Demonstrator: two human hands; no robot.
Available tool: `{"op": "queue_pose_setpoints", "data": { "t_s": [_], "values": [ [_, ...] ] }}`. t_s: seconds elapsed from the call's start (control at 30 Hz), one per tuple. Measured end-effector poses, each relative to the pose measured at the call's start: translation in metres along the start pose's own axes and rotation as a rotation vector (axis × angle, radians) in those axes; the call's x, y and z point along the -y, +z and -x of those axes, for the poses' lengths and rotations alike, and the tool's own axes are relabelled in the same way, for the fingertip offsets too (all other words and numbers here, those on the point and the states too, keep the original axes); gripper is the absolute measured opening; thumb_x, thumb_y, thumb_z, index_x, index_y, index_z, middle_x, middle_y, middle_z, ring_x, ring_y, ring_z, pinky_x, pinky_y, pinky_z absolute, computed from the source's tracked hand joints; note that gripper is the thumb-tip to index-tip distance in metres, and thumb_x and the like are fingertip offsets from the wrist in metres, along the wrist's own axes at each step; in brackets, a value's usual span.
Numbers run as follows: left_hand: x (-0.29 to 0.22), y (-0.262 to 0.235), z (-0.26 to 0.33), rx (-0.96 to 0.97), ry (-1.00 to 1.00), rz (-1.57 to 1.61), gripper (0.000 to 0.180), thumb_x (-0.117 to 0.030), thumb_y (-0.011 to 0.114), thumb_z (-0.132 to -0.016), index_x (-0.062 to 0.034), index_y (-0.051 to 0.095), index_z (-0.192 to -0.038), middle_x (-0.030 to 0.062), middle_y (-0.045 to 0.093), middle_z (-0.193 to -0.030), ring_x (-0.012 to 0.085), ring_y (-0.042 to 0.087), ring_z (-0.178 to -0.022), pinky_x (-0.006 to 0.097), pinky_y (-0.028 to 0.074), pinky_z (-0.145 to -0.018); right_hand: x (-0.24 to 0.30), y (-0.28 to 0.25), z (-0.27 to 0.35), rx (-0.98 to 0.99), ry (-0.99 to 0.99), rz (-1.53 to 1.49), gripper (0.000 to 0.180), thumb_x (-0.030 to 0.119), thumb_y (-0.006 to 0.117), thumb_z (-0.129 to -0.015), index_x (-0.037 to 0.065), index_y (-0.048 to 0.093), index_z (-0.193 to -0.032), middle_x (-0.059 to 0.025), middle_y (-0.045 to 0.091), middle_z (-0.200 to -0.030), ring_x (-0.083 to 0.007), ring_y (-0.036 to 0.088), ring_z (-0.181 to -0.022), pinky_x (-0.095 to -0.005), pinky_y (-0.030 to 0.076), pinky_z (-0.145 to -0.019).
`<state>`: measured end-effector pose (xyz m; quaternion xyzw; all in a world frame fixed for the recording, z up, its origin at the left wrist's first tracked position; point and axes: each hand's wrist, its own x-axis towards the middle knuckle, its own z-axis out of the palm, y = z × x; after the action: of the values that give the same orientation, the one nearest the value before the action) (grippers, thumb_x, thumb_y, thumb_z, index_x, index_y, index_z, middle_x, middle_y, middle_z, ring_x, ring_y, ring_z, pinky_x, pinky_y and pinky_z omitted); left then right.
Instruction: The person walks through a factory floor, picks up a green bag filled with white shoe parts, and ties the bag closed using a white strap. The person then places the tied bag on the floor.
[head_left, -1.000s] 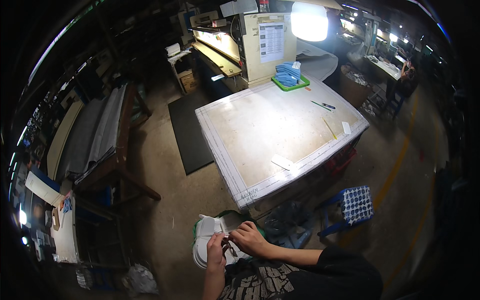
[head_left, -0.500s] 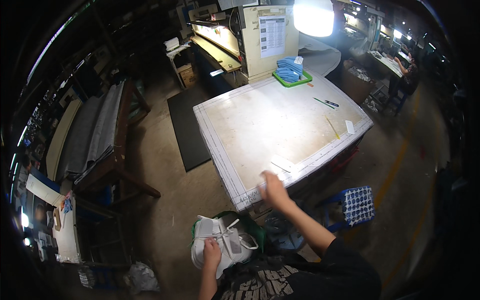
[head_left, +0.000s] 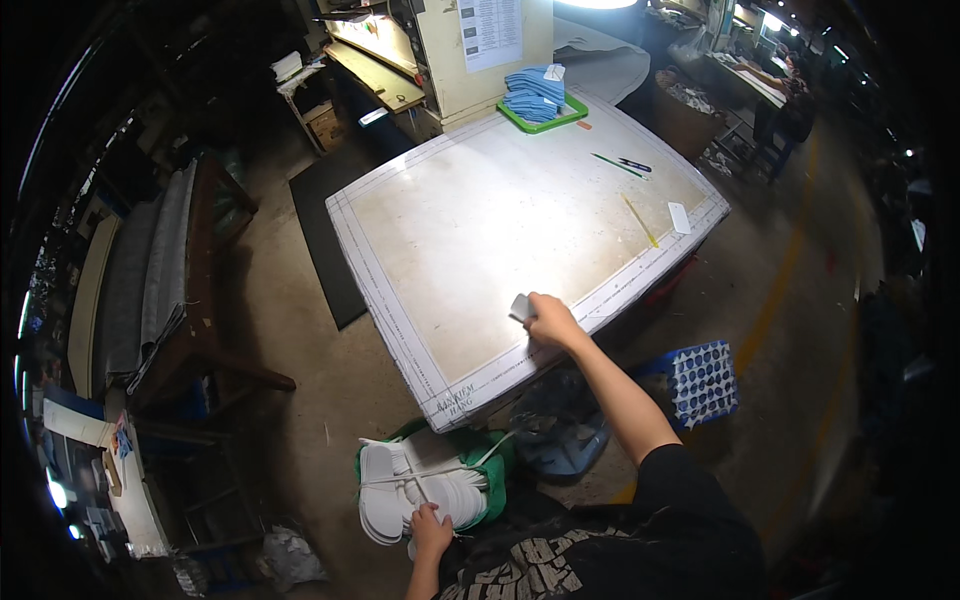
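My right hand is closed on a small grey-white flat piece above the near edge of the white-topped table. Its fingers hide part of the piece. Lower down, my left hand has its fingers curled at the near side of a bundle of white, insole-shaped pieces. A pale strip is tied across this bundle, which sits in an open green bag below the table's near left corner.
At the table's far end stands a green tray with blue folded pieces. A green pencil, snips, a yellow stick and a white card lie rightward. A patterned stool and dark plastic bag stand nearby.
My right hand has moved farther over the table and picked up the flat piece that lay near its edge. My left hand stays at the bundle, its tie now more plainly visible. The view has shifted.
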<state>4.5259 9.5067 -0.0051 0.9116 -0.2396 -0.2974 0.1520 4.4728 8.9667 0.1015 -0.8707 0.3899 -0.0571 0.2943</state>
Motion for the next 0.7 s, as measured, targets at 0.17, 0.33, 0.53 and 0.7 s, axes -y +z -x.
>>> {"op": "queue_pose_setpoints", "data": {
  "t_s": [0.17,0.33,0.53,0.7],
  "values": [
    [0.015,0.007,0.033,-0.086,0.004,0.245,0.053,-0.028,0.075,-0.090,-0.0045,0.054,-0.132,0.0199,0.057,-0.119,0.0376,0.058,-0.109,0.046,0.049,-0.094,-0.096,-0.086,-0.057,-0.633,0.102,0.007,0.016,0.005,0.072,-0.079,0.002,0.064,-0.092,-0.0226,0.067,-0.095,-0.0423,0.066,-0.093,-0.0479,0.053,-0.084],
    [0.043,0.012,0.063,-0.108,0.069,0.081,0.045,-0.028,0.070,-0.096,-0.0016,0.057,-0.131,0.0191,0.057,-0.117,0.0313,0.061,-0.101,0.044,0.052,-0.090,-0.196,-0.140,-0.077,-0.692,0.425,0.314,0.034,-0.002,0.060,-0.088,0.000,0.055,-0.121,-0.0243,0.061,-0.122,-0.0433,0.059,-0.116,-0.0512,0.051,-0.099],
    [0.083,0.013,0.054,-0.336,-0.575,0.767,0.043,-0.030,0.056,-0.105,0.0008,0.054,-0.134,0.0216,0.056,-0.123,0.0376,0.058,-0.110,0.045,0.051,-0.094,-0.245,-0.123,-0.077,-0.460,0.337,0.393,0.042,-0.004,0.058,-0.086,-0.004,0.054,-0.127,-0.0281,0.058,-0.127,-0.0477,0.056,-0.120,-0.0544,0.047,-0.105],
    [0.110,0.028,0.049,-0.629,-0.772,0.311,0.056,-0.042,0.040,-0.112,0.0028,0.047,-0.146,0.0298,0.043,-0.151,0.0439,0.049,-0.136,0.051,0.041,-0.112,-0.213,-0.123,-0.084,-0.449,0.010,0.270,0.016,-0.002,0.059,-0.084,-0.003,0.061,-0.099,-0.0305,0.066,-0.093,-0.0533,0.062,-0.093,-0.0571,0.049,-0.080]
  ]
}}
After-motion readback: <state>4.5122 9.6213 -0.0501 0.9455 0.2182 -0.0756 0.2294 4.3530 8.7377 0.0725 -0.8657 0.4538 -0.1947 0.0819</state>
